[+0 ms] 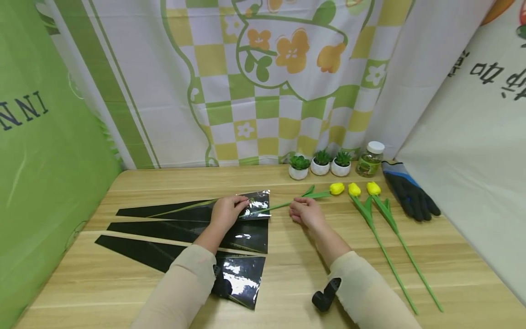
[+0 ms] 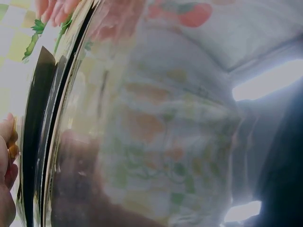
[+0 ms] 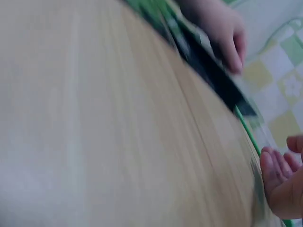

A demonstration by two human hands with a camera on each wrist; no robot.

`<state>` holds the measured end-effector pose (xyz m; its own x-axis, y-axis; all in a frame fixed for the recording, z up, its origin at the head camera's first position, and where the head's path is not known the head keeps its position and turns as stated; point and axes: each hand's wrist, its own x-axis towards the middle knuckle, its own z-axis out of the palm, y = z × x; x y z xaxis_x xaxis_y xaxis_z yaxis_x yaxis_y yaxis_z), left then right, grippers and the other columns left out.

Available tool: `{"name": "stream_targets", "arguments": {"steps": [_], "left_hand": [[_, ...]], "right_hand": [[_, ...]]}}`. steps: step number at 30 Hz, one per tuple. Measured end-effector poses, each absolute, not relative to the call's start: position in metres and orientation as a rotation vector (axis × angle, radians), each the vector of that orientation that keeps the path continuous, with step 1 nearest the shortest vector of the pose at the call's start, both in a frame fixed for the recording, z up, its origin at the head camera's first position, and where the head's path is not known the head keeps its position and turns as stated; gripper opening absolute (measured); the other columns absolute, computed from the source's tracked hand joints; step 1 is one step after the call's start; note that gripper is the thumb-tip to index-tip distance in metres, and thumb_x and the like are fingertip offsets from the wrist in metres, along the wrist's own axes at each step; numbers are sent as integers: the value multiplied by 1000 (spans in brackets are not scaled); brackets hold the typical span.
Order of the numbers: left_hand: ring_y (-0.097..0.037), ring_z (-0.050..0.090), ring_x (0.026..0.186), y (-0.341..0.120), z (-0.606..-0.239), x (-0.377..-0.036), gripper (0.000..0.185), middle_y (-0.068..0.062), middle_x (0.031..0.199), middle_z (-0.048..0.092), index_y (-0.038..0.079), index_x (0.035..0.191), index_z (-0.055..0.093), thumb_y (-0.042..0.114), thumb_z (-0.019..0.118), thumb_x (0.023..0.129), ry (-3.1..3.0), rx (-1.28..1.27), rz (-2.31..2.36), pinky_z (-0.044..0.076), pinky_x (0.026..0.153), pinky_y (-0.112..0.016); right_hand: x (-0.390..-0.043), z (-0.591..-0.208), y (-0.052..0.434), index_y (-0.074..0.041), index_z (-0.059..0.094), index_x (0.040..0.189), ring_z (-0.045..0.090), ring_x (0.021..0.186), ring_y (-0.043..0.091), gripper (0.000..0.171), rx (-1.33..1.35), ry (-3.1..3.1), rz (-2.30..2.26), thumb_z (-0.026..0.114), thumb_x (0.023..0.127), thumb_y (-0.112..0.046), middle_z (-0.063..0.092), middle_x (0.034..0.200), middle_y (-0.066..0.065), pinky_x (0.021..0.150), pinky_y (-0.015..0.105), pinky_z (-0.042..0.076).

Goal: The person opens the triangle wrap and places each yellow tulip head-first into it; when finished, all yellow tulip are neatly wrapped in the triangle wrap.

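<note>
A yellow artificial tulip [image 1: 337, 188] lies sideways, its green stem running left into the mouth of the farthest black flower sleeve [image 1: 172, 210]. My left hand [image 1: 228, 211] pinches the upper edge of that sleeve near its wide end; the left wrist view shows the fingertips [image 2: 10, 146] at its gold-coloured edge. Below the leaves, my right hand [image 1: 307, 213] holds the stem between curled fingers; in the right wrist view the green stem [image 3: 248, 130] runs from the sleeve to those fingers. The glossy sleeve fills most of the left wrist view with reflections.
Two more black sleeves [image 1: 250, 235] lie nearer on the wooden table [image 1: 296, 283]. To the right are two tulips [image 1: 380, 237] and a black-and-blue glove [image 1: 411, 194]. Small potted succulents [image 1: 322, 163] and a white-lidded jar [image 1: 370, 160] stand along the back by the curtain.
</note>
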<state>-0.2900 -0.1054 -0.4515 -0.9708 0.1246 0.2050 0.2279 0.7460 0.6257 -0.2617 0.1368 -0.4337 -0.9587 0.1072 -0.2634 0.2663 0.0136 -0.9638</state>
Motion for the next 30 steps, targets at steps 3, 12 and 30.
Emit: {"name": "stream_targets", "arguments": {"steps": [3,12,30], "left_hand": [[-26,68,110,-105,-452,-290,25,-4,114,74,15,111,76,31,66,94,-2784,-291,-1011,54,96,-45],[-26,67,111,-106,-454,-289,26,-4,115,74,17,112,75,33,65,95,-2801,-265,-1031,54,97,-45],[-27,66,113,-106,-451,-290,27,-4,116,73,16,113,75,33,65,94,-2807,-276,-1024,53,98,-45]], "right_hand": [[-269,-432,155,6,56,127,63,83,12,34,255,2515,-1837,56,99,-14,66,106,17,69,19,52],[-292,-428,191,-2,68,119,55,121,40,27,-266,3167,-825,64,95,-12,65,124,20,105,54,43],[-301,-428,195,-8,62,131,52,124,40,37,-451,3045,-403,64,95,-13,58,131,20,107,54,42]]}}
